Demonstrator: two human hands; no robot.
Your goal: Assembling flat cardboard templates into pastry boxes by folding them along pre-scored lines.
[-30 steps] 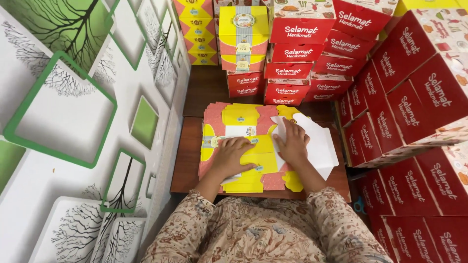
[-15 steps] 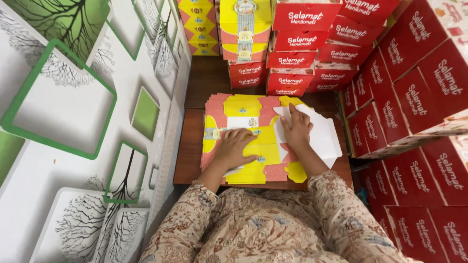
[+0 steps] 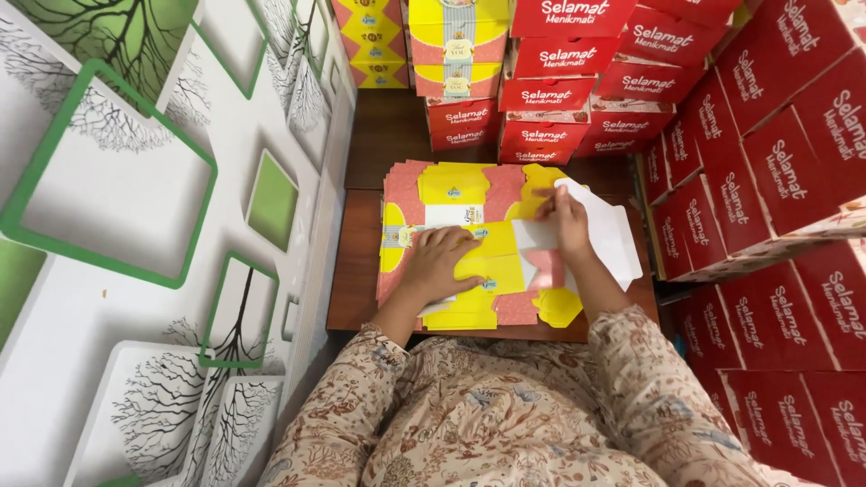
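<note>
On a small dark wooden table (image 3: pixel 356 271) directly below the camera lies a flat, unfolded cardboard box blank (image 3: pixel 469 239), yellow and pink, on top of a stack of similar blanks. Its right part is folded up, showing a white underside (image 3: pixel 604 230). The left hand (image 3: pixel 442 261) rests palm down on the middle of the blank, fingers spread and flat, gripping nothing. The right hand (image 3: pixel 566 219) lies on the fold line where the yellow print meets the white flap, fingers stretched forward and close together, pressing on the cardboard rather than clasping it. Both forearms come up from sleeves (image 3: pixel 505 415) of a beige floral garment at the bottom of the view. Behind the table, assembled yellow and pink boxes (image 3: pixel 456 45) stand stacked against the back. Beside them and all along the right side, red boxes (image 3: pixel 767 162) with white lettering are piled high, some tilted. To the left runs a white wall (image 3: pixel 135 225) decorated with green-edged square frames and drawings of bare trees.
</note>
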